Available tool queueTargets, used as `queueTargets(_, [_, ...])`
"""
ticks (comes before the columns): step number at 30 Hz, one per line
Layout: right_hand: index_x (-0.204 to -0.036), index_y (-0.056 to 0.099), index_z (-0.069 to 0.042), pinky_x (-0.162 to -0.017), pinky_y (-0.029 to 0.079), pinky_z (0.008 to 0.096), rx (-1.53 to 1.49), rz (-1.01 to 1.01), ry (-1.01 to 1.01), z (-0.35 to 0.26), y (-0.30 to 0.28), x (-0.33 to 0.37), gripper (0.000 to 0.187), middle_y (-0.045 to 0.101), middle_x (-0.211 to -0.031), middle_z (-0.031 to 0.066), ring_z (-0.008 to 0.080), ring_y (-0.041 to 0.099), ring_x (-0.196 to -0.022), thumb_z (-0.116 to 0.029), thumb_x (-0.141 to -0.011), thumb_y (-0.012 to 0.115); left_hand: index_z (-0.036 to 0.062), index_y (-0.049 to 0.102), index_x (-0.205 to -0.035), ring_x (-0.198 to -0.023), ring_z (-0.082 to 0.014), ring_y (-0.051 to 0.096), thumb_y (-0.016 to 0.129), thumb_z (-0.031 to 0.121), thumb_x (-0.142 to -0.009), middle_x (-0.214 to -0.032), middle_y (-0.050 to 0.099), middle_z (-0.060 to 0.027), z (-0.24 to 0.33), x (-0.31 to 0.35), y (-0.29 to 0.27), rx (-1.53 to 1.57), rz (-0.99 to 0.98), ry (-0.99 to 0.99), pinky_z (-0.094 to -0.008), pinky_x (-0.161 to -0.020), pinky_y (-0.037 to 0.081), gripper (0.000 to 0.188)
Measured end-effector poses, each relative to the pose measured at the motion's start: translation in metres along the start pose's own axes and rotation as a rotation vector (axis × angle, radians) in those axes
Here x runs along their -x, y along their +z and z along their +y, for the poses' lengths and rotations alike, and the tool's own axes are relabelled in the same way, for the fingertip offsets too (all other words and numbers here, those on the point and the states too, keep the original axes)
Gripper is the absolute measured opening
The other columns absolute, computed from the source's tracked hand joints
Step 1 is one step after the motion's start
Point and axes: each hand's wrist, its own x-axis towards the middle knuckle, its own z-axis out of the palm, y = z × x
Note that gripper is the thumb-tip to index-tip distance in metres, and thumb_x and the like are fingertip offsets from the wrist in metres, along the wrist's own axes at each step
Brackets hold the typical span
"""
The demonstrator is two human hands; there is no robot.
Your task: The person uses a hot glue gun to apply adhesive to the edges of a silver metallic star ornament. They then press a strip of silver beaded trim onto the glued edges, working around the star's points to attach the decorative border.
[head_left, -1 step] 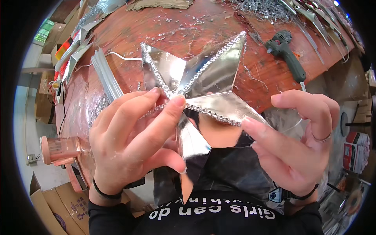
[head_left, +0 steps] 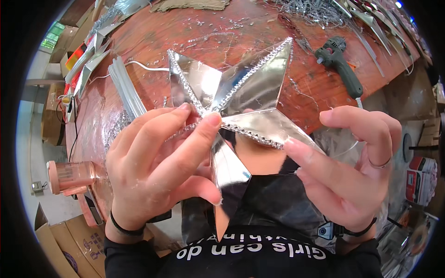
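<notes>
A mirror-silver five-pointed star (head_left: 232,160) is held over the table's near edge, tilted toward me. Silver beaded trim (head_left: 252,76) runs along the ridges of several of its arms and meets at the middle. My left hand (head_left: 160,160) is closed on the star, one fingertip pressing the trim at the centre; the left arm of the star is mostly hidden behind it. My right hand (head_left: 350,169) pinches the star's right arm, a fingertip at the outer end of the trim (head_left: 255,135) there. The tip of that arm is partly covered by my fingers.
A dark green glue gun (head_left: 340,67) lies at the right of the red-brown table (head_left: 194,34). Clear glue sticks (head_left: 126,88) lie left of the star. A pink-lidded cup (head_left: 72,177) stands at the left edge. Silver tinsel (head_left: 315,13) is heaped at the back.
The star has shifted very slightly to the right. Both hands keep their hold on it, and nothing else visibly differs.
</notes>
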Motion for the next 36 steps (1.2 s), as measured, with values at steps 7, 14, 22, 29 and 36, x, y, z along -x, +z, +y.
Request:
queueTargets(7, [-0.093,0.076,-0.024,-0.085,0.038,0.0340,0.090,0.009,-0.025,-0.002,0.010,-0.001,0.043,0.052,-0.111,0.0059,0.0247,0.043,-0.098,-0.011,-0.052,0.072,0.0048,0.062,-0.114,-0.087,-0.0304,0.064,0.043,0.067,-0.079,-0.101,0.059,-0.0133,-0.002,0.002,0.004,-0.001,0.035,0.012,-0.0381,-0.067,0.055,0.074])
queueTargets(14, [-0.093,0.076,-0.023,-0.085,0.038,0.0342,0.160,0.006,-0.058,-0.001,0.002,0.004,0.040,0.049,-0.116,0.0065,0.0246,0.042,-0.101,-0.014,-0.054,0.071,0.0051,0.062,-0.115,-0.087,-0.0305,0.064,0.043,0.066,-0.080,-0.101,0.059,-0.0136,-0.001,0.000,0.004,-0.005,0.042,0.013,-0.0379,-0.067,0.056,0.072])
queueTargets(22, [-0.094,0.076,-0.020,-0.085,0.036,0.0329,0.204,-0.054,-0.084,0.004,-0.002,0.018,0.033,0.048,-0.122,0.0098,0.0251,0.042,-0.105,-0.024,-0.062,0.068,0.0047,0.061,-0.116,-0.087,-0.0307,0.063,0.041,0.067,-0.080,-0.101,0.059,-0.0140,-0.001,0.001,0.005,-0.005,0.047,0.013,-0.0383,-0.068,0.056,0.075])
queueTargets(29, [-0.115,0.064,-0.001,-0.089,0.033,0.0298,-0.135,0.183,0.095,0.018,0.000,0.036,0.040,0.049,-0.121,0.0117,0.0194,0.043,-0.103,-0.023,-0.082,0.056,0.0038,0.061,-0.117,-0.089,-0.0311,0.063,0.039,0.068,-0.081,-0.103,0.059,-0.0149,0.001,0.001,0.003,0.003,0.028,0.000,-0.0387,-0.071,0.055,0.076])
queueTargets(36, [-0.136,0.036,0.004,-0.056,0.028,0.0157,-1.075,0.084,0.789,0.004,0.006,0.031,0.051,0.051,-0.069,-0.0022,0.0005,0.040,-0.061,-0.008,-0.088,0.051,0.0034,0.060,-0.119,-0.092,-0.0316,0.062,0.039,0.067,-0.083,-0.105,0.059,-0.0154,0.003,0.001,0.001,0.012,0.007,-0.015,-0.0398,-0.074,0.053,0.076])
